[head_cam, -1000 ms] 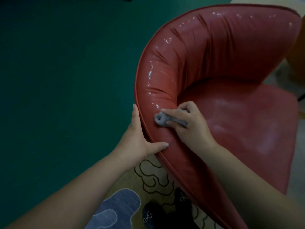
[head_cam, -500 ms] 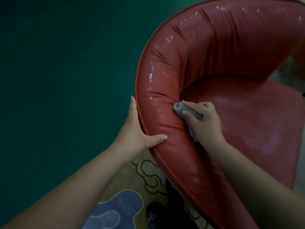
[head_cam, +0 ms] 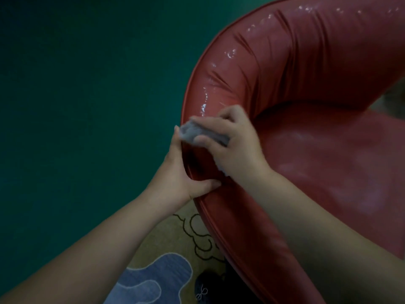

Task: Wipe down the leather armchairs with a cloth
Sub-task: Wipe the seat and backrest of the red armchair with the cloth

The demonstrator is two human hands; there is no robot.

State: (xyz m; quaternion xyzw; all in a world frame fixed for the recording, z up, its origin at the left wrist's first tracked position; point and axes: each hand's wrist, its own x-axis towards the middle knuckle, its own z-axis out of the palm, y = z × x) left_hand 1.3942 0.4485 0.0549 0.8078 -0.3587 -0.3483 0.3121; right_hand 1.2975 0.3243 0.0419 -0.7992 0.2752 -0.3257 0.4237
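Note:
A red leather armchair (head_cam: 306,88) with a curved padded back fills the right half of the view. My right hand (head_cam: 232,143) grips a small grey cloth (head_cam: 192,132) and presses it on the outer rim of the chair's left arm. The cloth and hand are blurred. My left hand (head_cam: 177,174) clasps that same rim just below, with the thumb on the inner side and the fingers along the outer side. The cloth's tip sits right at my left fingertips.
A dark green wall (head_cam: 87,106) stands close on the left of the chair. Below the chair lies a beige rug (head_cam: 171,242) with dark swirl lines and a blue patch (head_cam: 153,279). Dark footwear (head_cam: 206,286) shows at the bottom edge.
My right hand has carried the cloth from the inner crease of the chair arm outward and left to the rim. My left hand has kept its hold on the rim.

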